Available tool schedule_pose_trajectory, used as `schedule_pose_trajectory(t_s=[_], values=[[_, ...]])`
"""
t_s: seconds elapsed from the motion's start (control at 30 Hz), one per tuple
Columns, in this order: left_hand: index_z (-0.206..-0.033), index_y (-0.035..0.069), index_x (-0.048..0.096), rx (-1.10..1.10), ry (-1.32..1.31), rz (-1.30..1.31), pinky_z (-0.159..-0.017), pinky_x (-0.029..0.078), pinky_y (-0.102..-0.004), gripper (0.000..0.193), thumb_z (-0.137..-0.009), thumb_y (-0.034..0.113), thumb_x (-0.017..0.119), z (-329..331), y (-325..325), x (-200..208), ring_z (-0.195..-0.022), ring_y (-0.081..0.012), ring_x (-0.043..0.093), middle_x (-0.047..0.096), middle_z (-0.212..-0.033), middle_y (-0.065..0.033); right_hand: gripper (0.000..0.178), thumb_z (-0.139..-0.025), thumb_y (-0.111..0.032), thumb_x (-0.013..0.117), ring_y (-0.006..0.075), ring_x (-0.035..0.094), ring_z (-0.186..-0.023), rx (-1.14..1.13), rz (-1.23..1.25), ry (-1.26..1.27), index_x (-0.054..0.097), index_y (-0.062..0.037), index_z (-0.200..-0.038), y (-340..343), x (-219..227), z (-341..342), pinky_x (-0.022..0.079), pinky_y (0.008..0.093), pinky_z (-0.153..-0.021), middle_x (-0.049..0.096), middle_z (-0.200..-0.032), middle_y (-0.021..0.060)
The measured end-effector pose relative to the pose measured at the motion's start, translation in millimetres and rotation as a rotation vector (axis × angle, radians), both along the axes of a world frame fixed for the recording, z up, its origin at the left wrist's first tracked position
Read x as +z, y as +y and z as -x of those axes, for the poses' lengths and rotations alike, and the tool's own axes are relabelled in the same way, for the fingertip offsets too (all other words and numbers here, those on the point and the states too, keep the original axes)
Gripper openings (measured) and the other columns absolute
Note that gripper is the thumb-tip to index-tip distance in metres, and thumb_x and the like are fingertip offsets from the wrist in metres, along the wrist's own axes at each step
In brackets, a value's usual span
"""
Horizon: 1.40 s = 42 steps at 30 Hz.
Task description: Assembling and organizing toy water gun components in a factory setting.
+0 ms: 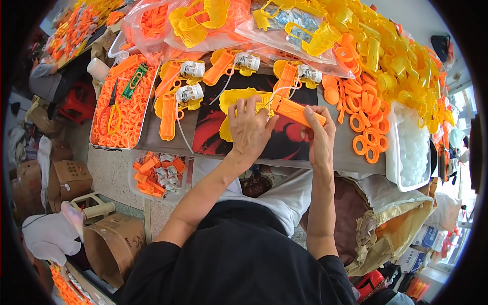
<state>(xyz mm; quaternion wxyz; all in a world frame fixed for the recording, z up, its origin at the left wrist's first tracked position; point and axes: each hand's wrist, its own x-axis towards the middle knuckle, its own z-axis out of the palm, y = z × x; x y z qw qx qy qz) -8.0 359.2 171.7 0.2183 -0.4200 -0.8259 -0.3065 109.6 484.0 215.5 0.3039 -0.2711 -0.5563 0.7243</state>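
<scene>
The orange block (293,111) is being held just right of the yellow shell (230,96), over the dark mat (211,138). Steadying the shell (lightly, probably) should be helping. The right hand (321,136) is pinching the block's outer end; the left hand (249,126) is arching over the shell, fingers slightly spread, fingertip grip unclear.

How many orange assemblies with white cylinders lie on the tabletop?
4: front-left assembly; rear-left assembly, behind it; rear-middle assembly; rear-right assembly, beyond the held orange part. Others may be hidden.
</scene>
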Motion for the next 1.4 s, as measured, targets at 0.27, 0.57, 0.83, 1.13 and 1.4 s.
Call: schedule_pose_trajectory(t_s=[0.27,0.57,0.83,1.13,1.4], values=[[-0.09,0.01,0.064,-0.254,-0.449,-0.41,-0.095,0.04,-0.0433,0.018,-0.076,0.005,0.074,5,-12,-18,-0.11,-0.0291,0.056,0.062,-0.115,-0.0064,0.025,-0.1,-0.027,0.071,0.0086,0.053,-0.061,-0.093,0.112,0.037,0.059,-0.0049,-0.1,31,-36,2,0.042,0.0227,-0.056,0.059,-0.077,0.0016],[-0.103,0.007,0.067,-0.764,-0.129,-0.12,-0.096,0.051,-0.0441,0.026,-0.08,-0.005,0.062,-9,-28,0,-0.108,-0.031,0.063,0.065,-0.109,-0.0113,0.026,-0.101,-0.029,0.068,0.0094,0.055,-0.064,-0.162,0.095,0.03,0.059,-0.0044,-0.103,15,-29,9,0.044,0.0231,-0.06,0.059,-0.079,0.0022],[-0.145,0.004,0.039,-0.345,-1.356,-0.841,-0.07,0.06,-0.0288,0.05,-0.102,0.014,0.061,2,-67,36,-0.103,-0.0241,0.068,0.051,-0.137,-0.0147,0.04,-0.093,-0.015,0.071,0.0378,0.057,-0.113,0.166,-1.068,-0.003,0.055,0.0009,-0.126,-77,-22,11,0.046,0.0447,-0.099,0.055,-0.128,0.0211],[-0.139,0.005,0.058,-0.248,-0.512,-0.196,-0.102,0.046,-0.0428,0.059,-0.083,0.005,0.075,30,-67,9,-0.127,-0.0337,0.05,0.055,-0.127,-0.0141,0.031,-0.093,-0.033,0.072,0.0273,0.054,-0.108,-0.23,-1.13,-0.622,0.069,-0.0057,-0.108,-71,-51,16,0.035,0.0427,-0.098,0.061,-0.113,0.0084],[-0.142,0.005,0.056,-0.07,-0.093,0.079,-0.1,0.045,-0.0453,0.061,-0.084,0.008,0.076,39,-66,-14,-0.124,-0.0321,0.049,0.059,-0.122,-0.0105,0.041,-0.084,-0.037,0.082,0.0235,0.059,-0.089,-0.279,-0.927,-0.567,0.065,-0.0043,-0.101,-83,-45,38,0.036,0.0422,-0.098,0.064,-0.092,0.0059]])
